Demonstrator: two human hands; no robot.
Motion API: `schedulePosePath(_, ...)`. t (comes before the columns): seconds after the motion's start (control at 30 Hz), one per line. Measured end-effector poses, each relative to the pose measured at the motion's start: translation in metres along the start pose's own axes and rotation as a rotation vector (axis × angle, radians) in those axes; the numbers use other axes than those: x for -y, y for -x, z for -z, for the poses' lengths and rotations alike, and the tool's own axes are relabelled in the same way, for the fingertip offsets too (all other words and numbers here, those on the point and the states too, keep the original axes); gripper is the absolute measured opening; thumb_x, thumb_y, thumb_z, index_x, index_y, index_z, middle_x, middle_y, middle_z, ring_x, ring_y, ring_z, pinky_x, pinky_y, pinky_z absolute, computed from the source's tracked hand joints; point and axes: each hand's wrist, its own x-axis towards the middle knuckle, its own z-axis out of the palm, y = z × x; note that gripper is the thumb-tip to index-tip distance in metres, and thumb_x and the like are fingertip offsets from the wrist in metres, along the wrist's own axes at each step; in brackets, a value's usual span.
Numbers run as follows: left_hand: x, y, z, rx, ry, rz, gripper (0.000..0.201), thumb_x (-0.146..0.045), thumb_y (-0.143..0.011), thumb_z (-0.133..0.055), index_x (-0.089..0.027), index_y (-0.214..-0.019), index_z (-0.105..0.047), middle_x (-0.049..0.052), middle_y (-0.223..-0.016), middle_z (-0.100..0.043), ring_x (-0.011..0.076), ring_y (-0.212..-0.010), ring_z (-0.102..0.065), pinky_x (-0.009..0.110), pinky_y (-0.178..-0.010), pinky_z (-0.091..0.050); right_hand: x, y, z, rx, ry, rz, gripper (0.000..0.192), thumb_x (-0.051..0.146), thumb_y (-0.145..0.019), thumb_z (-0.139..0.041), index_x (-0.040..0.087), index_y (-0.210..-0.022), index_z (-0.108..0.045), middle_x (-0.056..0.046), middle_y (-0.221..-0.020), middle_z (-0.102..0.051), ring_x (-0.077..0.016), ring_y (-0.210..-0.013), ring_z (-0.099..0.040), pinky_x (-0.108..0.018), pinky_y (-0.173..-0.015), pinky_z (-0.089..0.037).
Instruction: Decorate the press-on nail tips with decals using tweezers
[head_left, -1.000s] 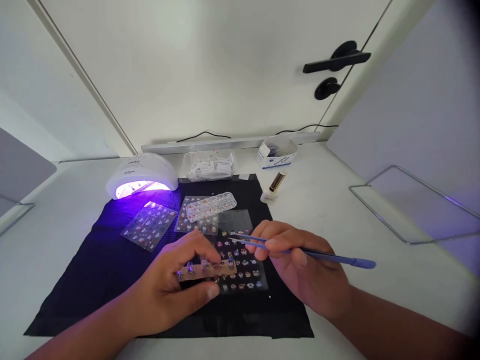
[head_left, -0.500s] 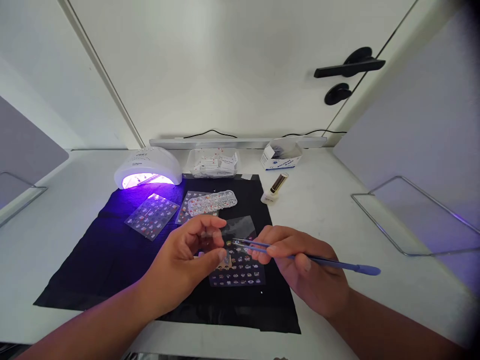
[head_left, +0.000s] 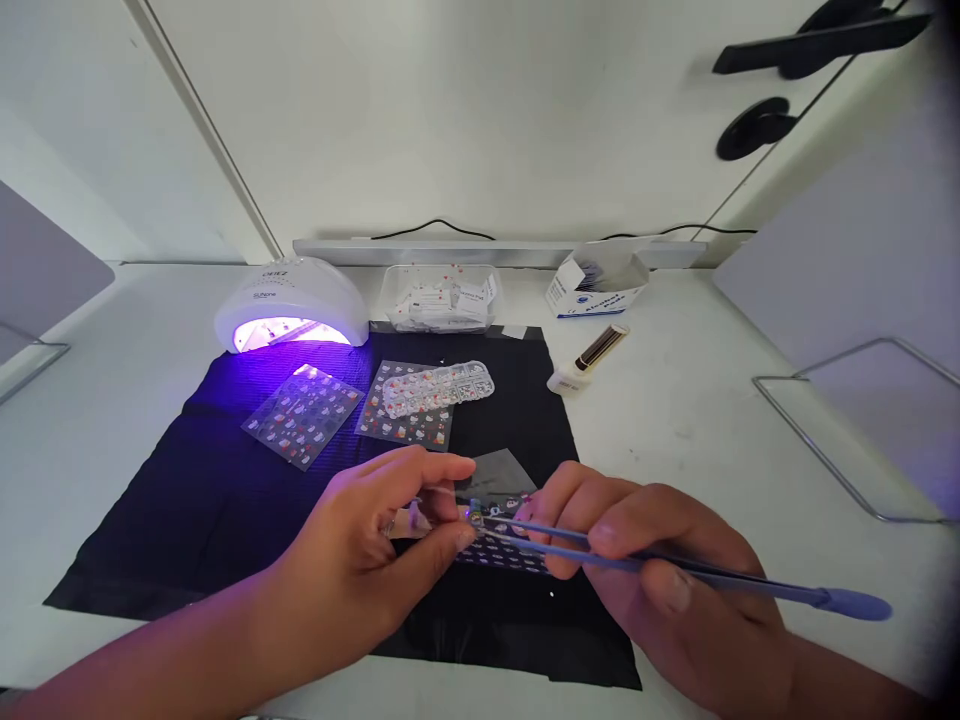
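Note:
My right hand (head_left: pixel 675 580) grips blue tweezers (head_left: pixel 840 600) like a pen, their two arms slightly apart and pointing left. Their tips reach a tiny colourful piece (head_left: pixel 475 513) at the fingertips of my left hand (head_left: pixel 390 560). The fingers of that hand are curled and pinched around something small and pale, mostly hidden, which I cannot make out. Behind and below both hands lies a clear sticker sheet (head_left: pixel 499 480) with rows of small figures, partly covered by them. All this is over a black mat (head_left: pixel 225 520).
A white nail lamp (head_left: pixel 300 290) glows purple at the back left. Two more sticker sheets (head_left: pixel 304 415) (head_left: pixel 409 432) lie on the mat, one beneath a clear rhinestone case (head_left: pixel 442 385). Behind stand a tub of packets (head_left: pixel 439 300), an alcohol pad box (head_left: pixel 596 290) and a polish bottle (head_left: pixel 574 378).
The view has shifted closer and slightly turned. Both hands appear lower and further right, and the tweezer tips now meet the colourful piece at the left fingertips.

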Motion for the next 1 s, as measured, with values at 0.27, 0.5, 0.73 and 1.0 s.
schedulePosePath(0.27,0.0,0.005,0.002,0.14,-0.117,-0.139,0.025,-0.006,-0.089,-0.063,-0.02,-0.11,-0.065,-0.001,-0.085,-0.064,0.0077,-0.073,-0.062,0.016,-0.065,-0.053,0.004,0.003,-0.002,-0.083,0.002,-0.027,0.023,0.027,-0.096,-0.055,0.025,-0.106,-0.075,-0.003,-0.067,-0.06,-0.0194,-0.066,-0.059,-0.04,-0.066,-0.056)
schedulePosePath(0.5,0.002,0.004,-0.004,0.106,-0.082,-0.111,0.025,-0.007,-0.088,-0.064,-0.024,-0.106,-0.065,-0.001,-0.089,-0.067,0.0098,-0.075,-0.063,0.019,-0.067,-0.053,0.003,0.005,-0.004,-0.109,0.004,-0.034,0.023,0.029,-0.095,-0.055,0.026,-0.106,-0.075,-0.005,-0.07,-0.063,-0.0232,-0.073,-0.062,-0.045,-0.071,-0.057)
schedulePosePath(0.73,0.01,0.001,0.008,-0.127,-0.069,-0.067,0.035,-0.006,-0.084,-0.07,-0.031,-0.108,-0.072,-0.005,-0.095,-0.071,0.0097,-0.084,-0.068,0.017,-0.076,-0.057,0.009,0.001,0.009,-0.309,0.186,0.087,0.015,0.035,-0.091,-0.065,0.03,-0.094,-0.079,-0.003,-0.065,-0.068,-0.0256,-0.081,-0.063,-0.051,-0.099,-0.047)
schedulePosePath(1.0,0.014,-0.011,0.029,-0.333,0.044,-0.032,0.031,-0.009,-0.079,-0.078,-0.03,-0.102,-0.076,-0.006,-0.094,-0.074,0.0057,-0.083,-0.067,0.009,-0.073,-0.056,-0.005,-0.006,0.012,-0.292,0.14,0.156,0.02,0.034,-0.094,-0.058,0.029,-0.1,-0.077,-0.004,-0.08,-0.076,-0.0262,-0.085,-0.065,-0.052,-0.099,-0.045)
